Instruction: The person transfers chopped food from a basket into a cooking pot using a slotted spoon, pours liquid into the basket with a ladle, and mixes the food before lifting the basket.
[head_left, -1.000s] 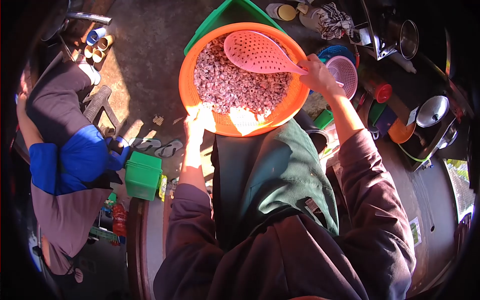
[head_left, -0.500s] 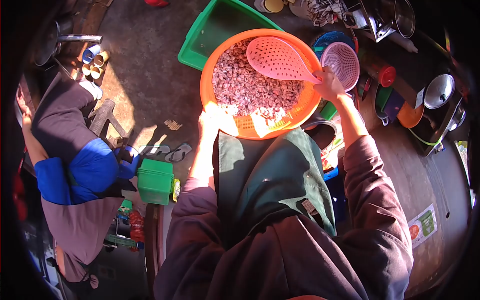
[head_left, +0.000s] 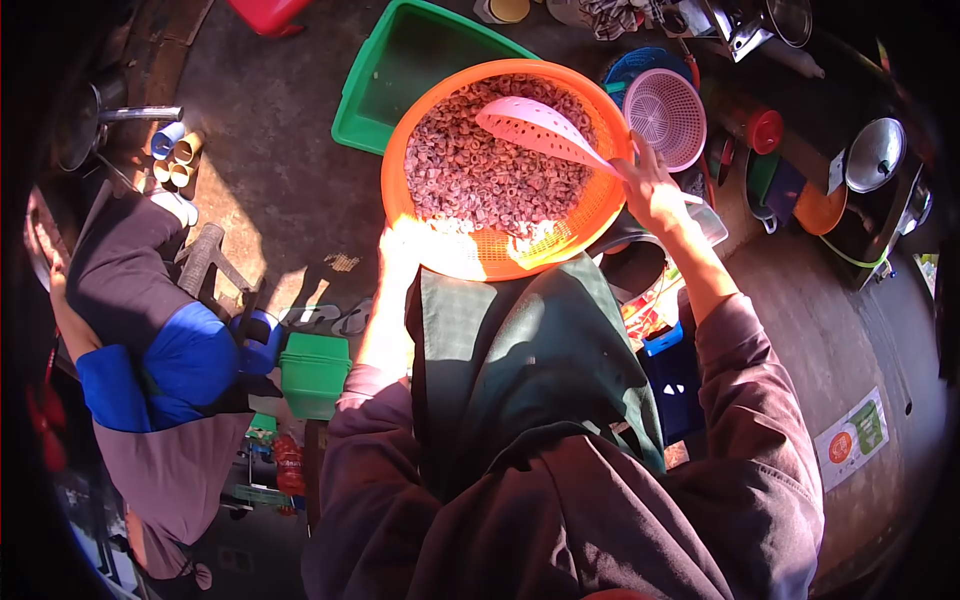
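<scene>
An orange perforated basket (head_left: 490, 262) rests at my knees on the dark green apron (head_left: 540, 350). Many small purplish ring-shaped pieces (head_left: 480, 160) fill it. My left hand (head_left: 402, 250), brightly sunlit, grips the basket's rim at the lower left. At the right rim, my right hand (head_left: 652, 185) holds the handle of a pink perforated ladle (head_left: 540, 125). The ladle's bowl is tilted partly on edge over the pieces. Beyond the basket, a green tray (head_left: 365, 100) sits on the floor, partly hidden by the basket.
Another person in a blue top (head_left: 190, 355) sits at the left. Nearby are a green box (head_left: 314, 375) and colored cups (head_left: 187, 148). A pink colander (head_left: 665, 120), a red-lidded container (head_left: 765, 131) and a metal lid (head_left: 876, 155) stand to the right.
The ladle has turned from lying flat to a tilt, its bowl lower over the pieces. The basket shifted right, then back left in view, and more of the green tray shows.
</scene>
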